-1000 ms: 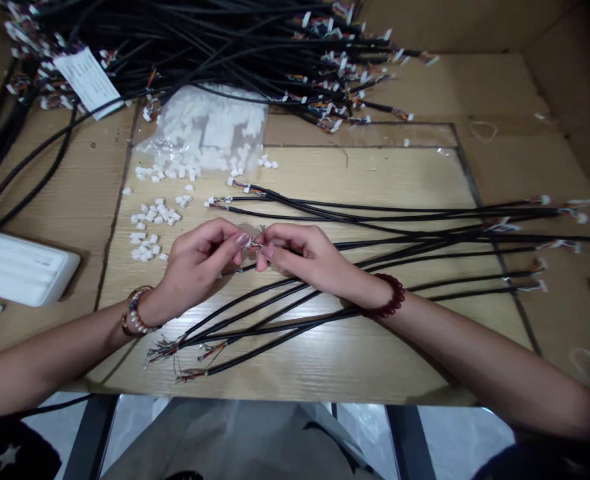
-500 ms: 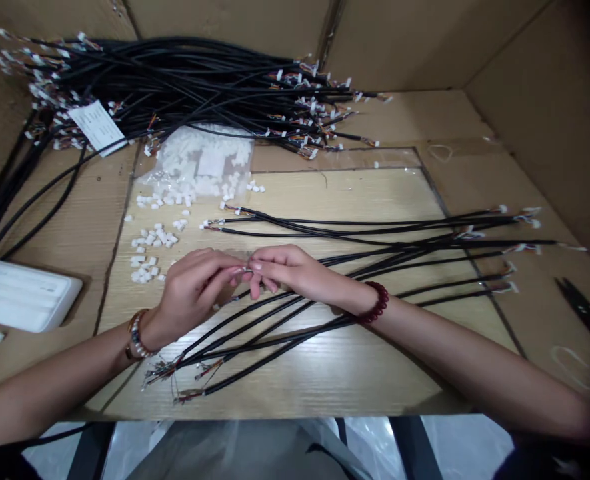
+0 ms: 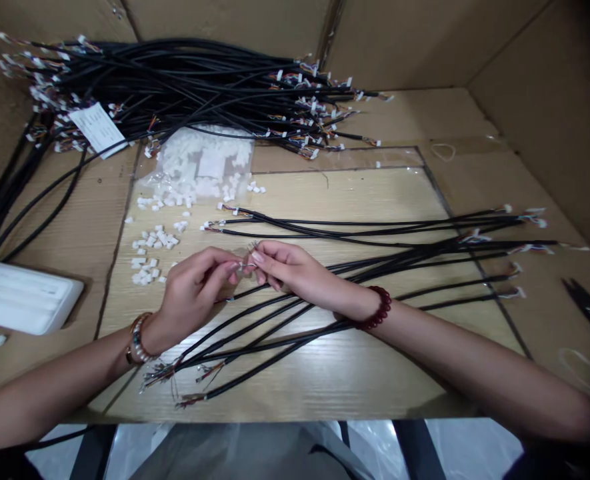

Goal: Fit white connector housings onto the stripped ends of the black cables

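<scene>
Both forearms reach in from the lower corners of the frame and meet just left of centre. The left hand point(image 3: 192, 290) and right hand point(image 3: 289, 270) face each other, thumbs and forefingers pinched at the tips, fingertips near one another. The right hand's other fingers curl beneath; both wrists look nearly straight.

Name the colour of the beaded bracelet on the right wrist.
The bracelet is dark red, seen best in the head view.
</scene>
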`<action>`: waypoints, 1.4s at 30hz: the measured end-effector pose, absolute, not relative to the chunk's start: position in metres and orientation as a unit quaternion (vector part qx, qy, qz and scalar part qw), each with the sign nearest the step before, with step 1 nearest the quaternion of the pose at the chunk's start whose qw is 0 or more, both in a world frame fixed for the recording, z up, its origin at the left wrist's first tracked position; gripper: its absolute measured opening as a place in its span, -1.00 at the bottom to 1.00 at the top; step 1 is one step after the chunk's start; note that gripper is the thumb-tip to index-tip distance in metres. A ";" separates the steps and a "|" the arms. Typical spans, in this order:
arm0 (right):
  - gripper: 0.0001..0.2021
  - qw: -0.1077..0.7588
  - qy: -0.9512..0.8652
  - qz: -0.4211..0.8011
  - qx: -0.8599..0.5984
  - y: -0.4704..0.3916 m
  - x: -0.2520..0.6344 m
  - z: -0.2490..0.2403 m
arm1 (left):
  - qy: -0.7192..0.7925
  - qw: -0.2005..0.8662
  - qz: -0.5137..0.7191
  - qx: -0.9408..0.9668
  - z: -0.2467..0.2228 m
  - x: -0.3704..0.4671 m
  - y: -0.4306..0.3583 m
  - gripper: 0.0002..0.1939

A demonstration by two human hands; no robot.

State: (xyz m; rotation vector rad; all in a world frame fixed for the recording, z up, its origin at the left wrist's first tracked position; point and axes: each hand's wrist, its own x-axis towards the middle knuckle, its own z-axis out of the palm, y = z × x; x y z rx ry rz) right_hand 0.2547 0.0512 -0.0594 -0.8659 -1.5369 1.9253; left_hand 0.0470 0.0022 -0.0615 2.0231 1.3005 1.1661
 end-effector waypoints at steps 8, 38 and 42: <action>-0.62 0.367 -0.466 0.720 -0.361 0.050 0.252 -0.061 | 0.518 0.490 0.441 0.545 -0.055 0.057 0.010 -0.54; -0.77 0.332 -0.479 0.745 -0.325 0.051 0.254 -0.056 | 0.504 0.528 0.405 0.550 -0.052 0.056 0.007 -0.53; -0.77 0.328 -0.484 0.748 -0.314 0.051 0.255 -0.057 | 0.499 0.536 0.402 0.549 -0.050 0.056 0.008 -0.56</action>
